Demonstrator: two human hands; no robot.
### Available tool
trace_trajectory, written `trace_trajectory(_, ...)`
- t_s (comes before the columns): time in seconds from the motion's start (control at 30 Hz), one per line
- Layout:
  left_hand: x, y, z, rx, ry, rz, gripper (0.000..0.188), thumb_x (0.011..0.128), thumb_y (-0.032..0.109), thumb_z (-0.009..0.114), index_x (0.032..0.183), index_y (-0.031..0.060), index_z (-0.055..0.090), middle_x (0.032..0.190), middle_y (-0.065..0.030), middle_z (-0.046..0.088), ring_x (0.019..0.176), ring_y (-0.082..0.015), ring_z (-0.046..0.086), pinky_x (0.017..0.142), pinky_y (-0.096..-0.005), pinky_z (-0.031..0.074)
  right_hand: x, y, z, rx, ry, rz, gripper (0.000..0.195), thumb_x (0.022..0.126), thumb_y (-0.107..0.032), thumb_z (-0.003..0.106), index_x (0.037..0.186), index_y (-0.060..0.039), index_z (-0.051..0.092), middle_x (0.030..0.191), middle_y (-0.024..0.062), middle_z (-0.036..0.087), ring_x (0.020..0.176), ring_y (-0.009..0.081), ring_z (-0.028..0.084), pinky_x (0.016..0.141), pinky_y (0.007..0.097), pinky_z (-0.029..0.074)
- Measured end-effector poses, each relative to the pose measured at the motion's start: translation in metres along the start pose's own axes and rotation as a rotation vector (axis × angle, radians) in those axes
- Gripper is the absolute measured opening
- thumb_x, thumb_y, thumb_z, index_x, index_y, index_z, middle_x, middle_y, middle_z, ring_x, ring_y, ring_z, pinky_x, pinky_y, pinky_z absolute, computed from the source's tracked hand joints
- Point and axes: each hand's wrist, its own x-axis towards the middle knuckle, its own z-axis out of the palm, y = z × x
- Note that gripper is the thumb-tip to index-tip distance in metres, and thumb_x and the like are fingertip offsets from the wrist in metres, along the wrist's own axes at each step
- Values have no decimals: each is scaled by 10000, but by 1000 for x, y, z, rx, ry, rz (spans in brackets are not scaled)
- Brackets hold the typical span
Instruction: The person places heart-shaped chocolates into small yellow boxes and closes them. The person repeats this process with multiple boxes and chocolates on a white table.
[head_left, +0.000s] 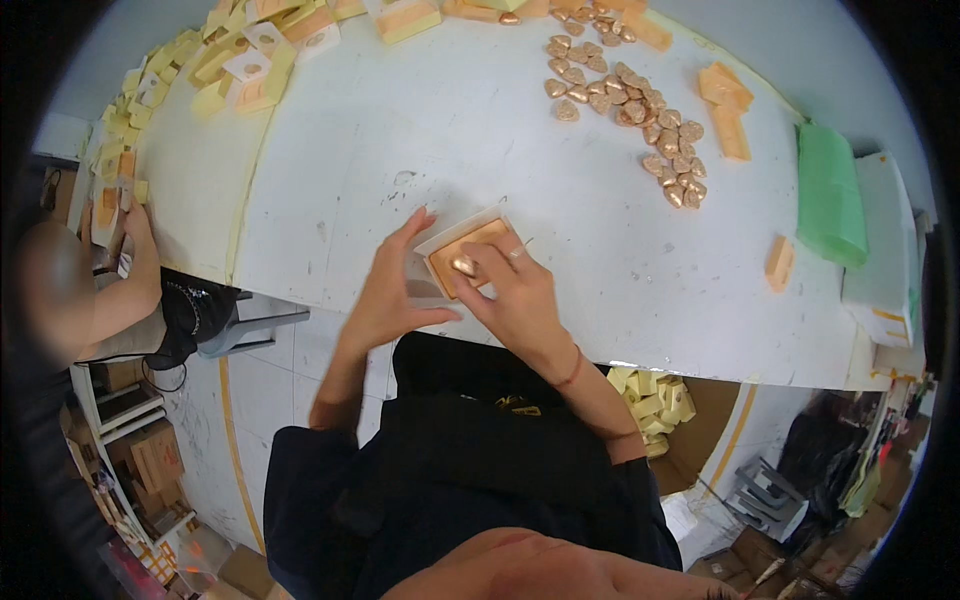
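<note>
Near the front edge of the white table, a small open box (459, 226) with an orange insert (442, 277) lies between my hands. My right hand (517, 289) holds a shiny rose-gold foil-like piece (464, 265) between thumb and fingers, at the middle of the insert. To the left of the box, my left hand (390, 281) has its thumb and fingers spread apart, with nothing held between them. Many similar heart-shaped gold pieces (634, 112) lie loosely on the table beyond my right hand.
Yellow boxes (262, 67) are heaped at the back left; a co-worker's arm (124, 300) is at the far left. Orange inserts (731, 131), a green plastic roll (829, 195) and a white box (885, 255) stand or lie at right. Below the table, a carton (697, 427) holds yellow boxes.
</note>
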Motion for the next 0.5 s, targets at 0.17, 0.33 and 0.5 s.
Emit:
trace_trajectory(0.17,-8,-13,43,87,252,-44,964,673,190,883,1464,20,357,1469,-169,433,1323,-365,408,1113,-445,339,2,15,24,-197,-1,-128,248,697,-48,798,921,-70,694,909,85,637,900,313,618,717,382,540)
trace_trajectory(0.33,-7,-23,52,24,260,-63,922,695,208,876,1450,44,373,1456,-170,453,1325,-398,397,1114,-482,332,-11,22,-22,-85,104,-178,246,708,45,748,918,-77,708,1008,103,690,857,287,641,712,343,533)
trace_trajectory(0.5,-9,-25,54,111,211,-59,839,699,209,878,1362,32,396,1472,-194,453,1339,-422,383,1105,-513,326,24,137,-133,-563,301,181,228,815,-18,718,1041,-50,711,1032,152,659,957,332,619,811,407,516)
